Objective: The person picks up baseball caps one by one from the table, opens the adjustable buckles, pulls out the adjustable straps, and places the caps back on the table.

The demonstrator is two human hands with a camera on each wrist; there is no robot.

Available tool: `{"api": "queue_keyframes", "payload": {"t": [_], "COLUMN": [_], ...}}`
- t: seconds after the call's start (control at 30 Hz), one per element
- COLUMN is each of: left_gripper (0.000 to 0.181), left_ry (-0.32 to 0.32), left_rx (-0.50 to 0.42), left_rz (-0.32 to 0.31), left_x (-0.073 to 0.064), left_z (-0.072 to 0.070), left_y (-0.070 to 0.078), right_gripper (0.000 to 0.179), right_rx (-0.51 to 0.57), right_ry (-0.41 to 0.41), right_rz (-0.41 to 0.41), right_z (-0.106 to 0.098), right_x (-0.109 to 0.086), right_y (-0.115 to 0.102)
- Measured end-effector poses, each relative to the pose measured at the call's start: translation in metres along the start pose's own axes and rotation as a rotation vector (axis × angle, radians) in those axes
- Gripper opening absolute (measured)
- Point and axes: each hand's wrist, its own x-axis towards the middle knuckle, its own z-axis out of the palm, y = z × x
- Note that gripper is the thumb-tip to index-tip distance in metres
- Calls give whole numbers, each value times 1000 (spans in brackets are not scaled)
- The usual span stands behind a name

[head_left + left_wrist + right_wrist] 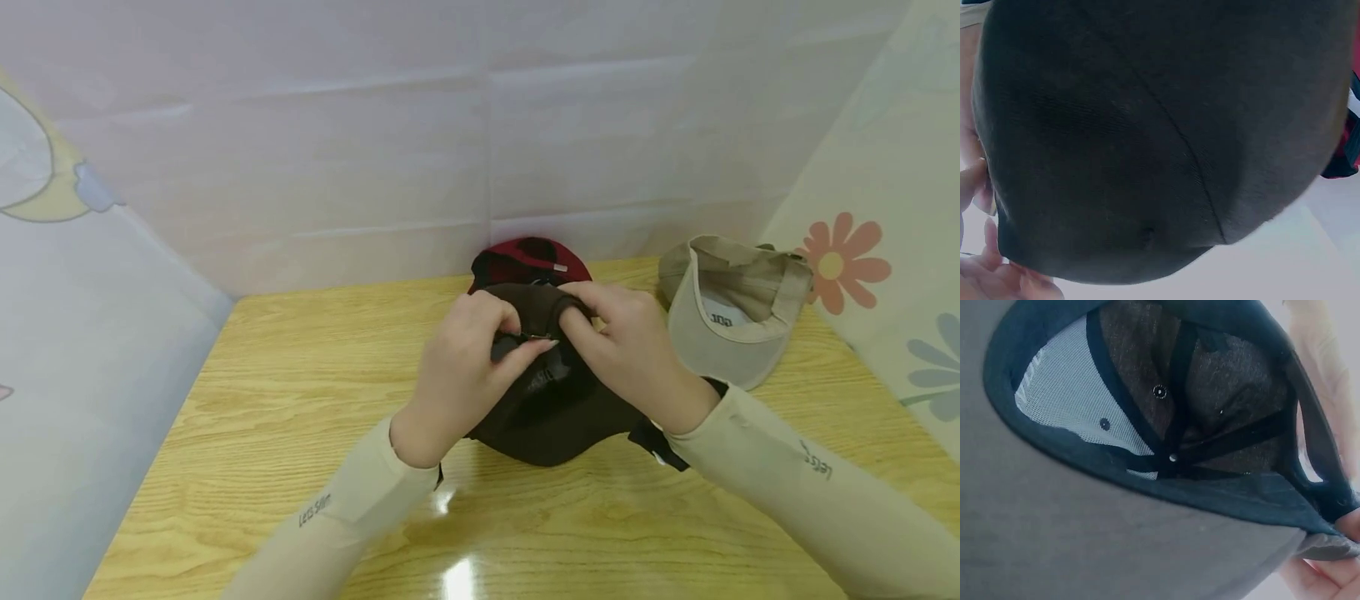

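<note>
A dark brown-black baseball cap point(540, 417) is held up over the table, its brim toward the wearer of the camera. My left hand point(465, 358) pinches the back strap point(537, 337) near its small metal buckle. On the other side, my right hand point(633, 346) grips the cap's back edge between thumb and fingers. The left wrist view is mostly filled by the outer crown point(1147, 137) with its curved seam. Looking inside, the right wrist view shows dark seam tape, white mesh lining point(1063, 387) and the strap opening at the right. Some fingertips are hidden by the fabric.
A red and black cap point(532, 254) lies behind the dark one, against the back wall sheet. To the right sits a beige cap point(750, 358), its open underside facing up. The wood-grain table point(300, 375) meets printed wall sheets at its back and sides.
</note>
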Motion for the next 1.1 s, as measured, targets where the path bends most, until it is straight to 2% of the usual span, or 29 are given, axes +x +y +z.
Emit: {"api": "queue_keyframes", "payload": {"t": [0.1, 0.27, 0.37, 0.53, 0.6, 0.7, 0.83, 1.1], "left_gripper": [44, 38, 26, 10, 9, 10, 9, 3], "left_ry": [18, 13, 31, 69, 78, 85, 83, 77], "left_rx": [115, 247, 254, 233, 230, 231, 265, 349], "left_rz": [-58, -59, -43, -27, -28, -31, -25, 13], "left_x": [-3, -5, -4, -4, -4, -5, -4, 0], "left_z": [-1, 1, 1, -1, -2, -4, -6, -9], "left_y": [4, 8, 10, 9, 9, 8, 7, 4], "right_gripper": [20, 23, 26, 32, 33, 25, 46, 52], "right_rx": [7, 8, 22, -33, -72, -94, -102, -155], "right_ry": [-4, -13, -15, -39, -52, -67, -69, -74], "right_rz": [29, 48, 28, -80, -134, -192, -242, -302], "right_z": [0, 0, 0, 0, 0, -1, 0, -1], "right_x": [0, -1, 0, -1, -2, -2, 0, 6], "right_y": [0, 0, 1, 4, 5, 6, 8, 9]}}
